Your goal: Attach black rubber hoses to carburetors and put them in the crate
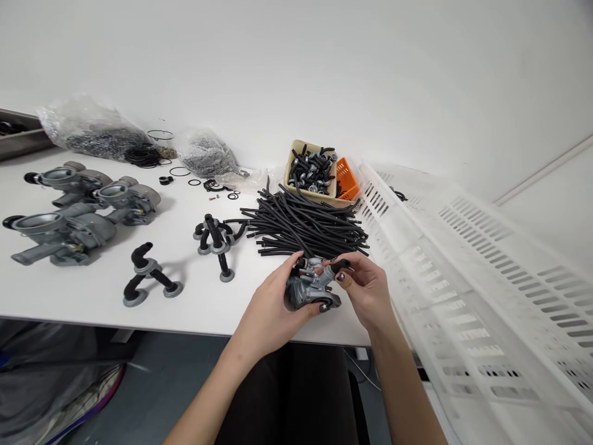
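Observation:
A grey metal carburetor (306, 290) is held over the front edge of the table. My left hand (273, 306) wraps round its left side, thumb along the bottom. My right hand (368, 287) pinches a short black rubber piece (340, 266) at the carburetor's upper right; how far it sits on the metal is hidden by my fingers. Just behind lies a pile of black rubber hoses (306, 222). To the left stand short bent black hoses with grey caps (147, 269), and a second cluster of them (217, 238).
Several more carburetors (60, 228) stand at the left. Behind are bags of small parts (206, 154), loose rings (194, 182), a cream bin (294, 154) of capped hoses and an orange basket (347, 176). White slotted crates (445, 278) line the right side.

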The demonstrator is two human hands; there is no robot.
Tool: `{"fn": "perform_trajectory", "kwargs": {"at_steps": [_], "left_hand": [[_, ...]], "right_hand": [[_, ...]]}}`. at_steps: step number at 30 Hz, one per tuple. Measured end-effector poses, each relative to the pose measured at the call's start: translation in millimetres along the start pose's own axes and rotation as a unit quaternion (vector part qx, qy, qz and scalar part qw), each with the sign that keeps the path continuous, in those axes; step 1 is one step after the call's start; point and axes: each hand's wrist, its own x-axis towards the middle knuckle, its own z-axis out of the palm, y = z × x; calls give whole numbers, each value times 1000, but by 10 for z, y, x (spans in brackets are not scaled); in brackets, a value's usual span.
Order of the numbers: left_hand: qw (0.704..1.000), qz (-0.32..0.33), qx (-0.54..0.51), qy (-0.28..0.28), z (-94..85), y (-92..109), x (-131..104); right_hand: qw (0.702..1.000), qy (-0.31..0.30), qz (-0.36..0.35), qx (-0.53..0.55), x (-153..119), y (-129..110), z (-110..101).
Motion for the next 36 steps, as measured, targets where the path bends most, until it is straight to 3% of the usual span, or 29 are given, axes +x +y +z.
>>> {"fn": "perform_trajectory", "kwargs": {"at_steps": [8,23,30,36], "left_hand": [[1000,-8,-1,2,-8,3,-7],[1000,-10,-3,3,3,2,-3],[1000,-8,0,0,-3,-2,-1],[1000,-5,1,3,4,-9,2]], "right_hand": [[1000,-21,4,13,38,45,-54],[1000,-6,3,-28,28,19,-20],[999,-15,9,49,50,22,-31],[1000,-10,13,8,35,17,-32]]}}
